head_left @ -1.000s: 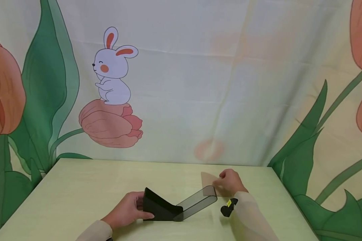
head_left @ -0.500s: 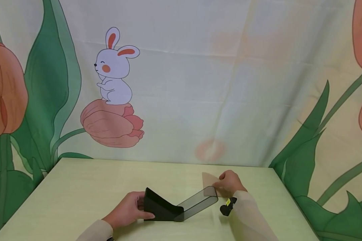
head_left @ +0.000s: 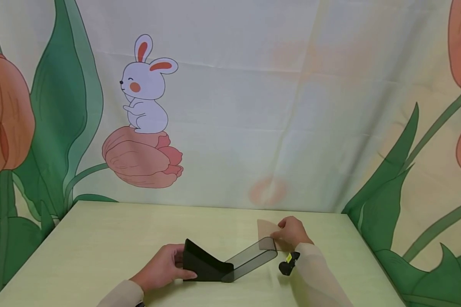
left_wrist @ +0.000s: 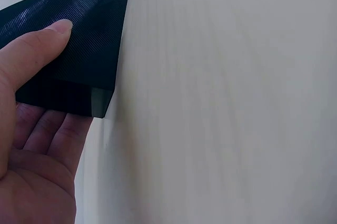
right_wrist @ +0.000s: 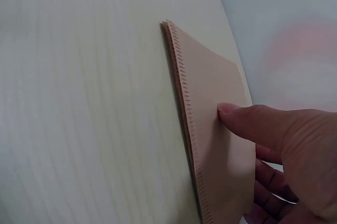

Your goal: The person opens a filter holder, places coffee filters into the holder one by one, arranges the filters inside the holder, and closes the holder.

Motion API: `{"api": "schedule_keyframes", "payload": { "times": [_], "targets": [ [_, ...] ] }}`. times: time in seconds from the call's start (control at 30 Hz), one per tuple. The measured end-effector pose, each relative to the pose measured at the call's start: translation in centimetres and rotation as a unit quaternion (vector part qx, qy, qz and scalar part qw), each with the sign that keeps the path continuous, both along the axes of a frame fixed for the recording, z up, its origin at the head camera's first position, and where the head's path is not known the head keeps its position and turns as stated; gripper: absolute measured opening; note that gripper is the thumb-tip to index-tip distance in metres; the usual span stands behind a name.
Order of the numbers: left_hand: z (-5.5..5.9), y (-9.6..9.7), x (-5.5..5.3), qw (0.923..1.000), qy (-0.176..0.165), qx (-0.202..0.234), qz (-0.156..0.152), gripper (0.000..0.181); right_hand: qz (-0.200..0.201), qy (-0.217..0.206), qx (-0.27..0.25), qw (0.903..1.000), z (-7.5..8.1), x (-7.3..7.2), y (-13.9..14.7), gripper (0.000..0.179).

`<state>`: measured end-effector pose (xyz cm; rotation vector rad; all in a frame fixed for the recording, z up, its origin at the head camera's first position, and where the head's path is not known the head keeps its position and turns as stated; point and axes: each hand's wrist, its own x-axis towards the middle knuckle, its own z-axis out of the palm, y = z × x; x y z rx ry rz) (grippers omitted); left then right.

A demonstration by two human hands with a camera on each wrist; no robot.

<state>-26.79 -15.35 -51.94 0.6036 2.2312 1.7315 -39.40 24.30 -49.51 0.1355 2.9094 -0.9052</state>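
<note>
My left hand [head_left: 162,267] grips a black wedge-shaped coffee filter holder [head_left: 204,264] by its left end. In the left wrist view, the thumb lies on one side of the black holder [left_wrist: 84,45] and the fingers reach round to the other. Its clear grey lid [head_left: 251,259] slants up to the right, swung away from the body. Behind the lid's upper end, my right hand [head_left: 293,232] pinches a thin stack of brown coffee filters [head_left: 266,230]. The right wrist view shows the thumb on the face of the coffee filters [right_wrist: 210,129], which have a crimped edge; the other fingers are partly hidden behind.
A pale wood-grain table [head_left: 119,230] lies under both hands. At its far edge hangs a printed cloth [head_left: 223,106] with a rabbit and tulips. A small black device with a yellow mark [head_left: 288,264] sits at the right wrist.
Almost nothing differs. Both hands keep their hold on the holder and the coffee filters; the right wrist has shifted very slightly left, and the head view has moved a little.
</note>
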Motion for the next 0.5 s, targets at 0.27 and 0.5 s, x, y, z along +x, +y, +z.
{"api": "schedule_keyframes", "payload": {
  "times": [0.27, 0.5],
  "targets": [
    [-0.16, 0.0, -0.11, 1.0, 0.006, -0.008, 0.0, 0.044, 0.014, 0.027, 0.011, 0.9995, -0.1, 0.17, 0.04, 0.043],
    [-0.08, 0.04, -0.09, 1.0, 0.005, -0.008, 0.001, 0.045, 0.014, 0.033, 0.02, 0.9992, -0.3, 0.04, 0.04, 0.043]
  ]
}}
